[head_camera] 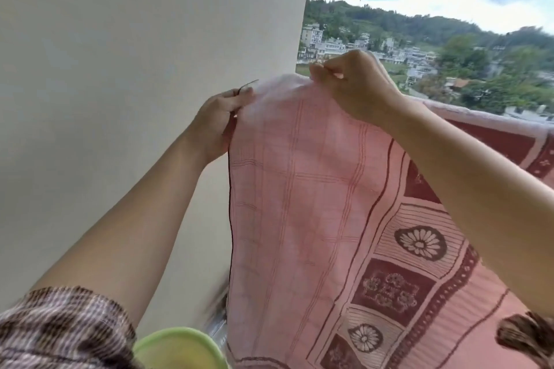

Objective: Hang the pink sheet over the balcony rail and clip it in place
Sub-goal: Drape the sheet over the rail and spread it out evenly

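where a green round object (180,347) lies nearest, the pink sheet (299,204) is hung just beyond it. its top edge is pinched by the left hand (220,123), beside the wall (120,69), and by the right hand (356,84); wooded hills (419,24) are seen behind.

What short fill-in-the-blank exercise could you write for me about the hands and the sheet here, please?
1. The right hand takes its grip on the pink sheet at the ____ edge.
2. The left hand has its grip at a ____ height than the right hand.
3. The round container at the bottom of the view is ____.
Missing words: top; lower; green.
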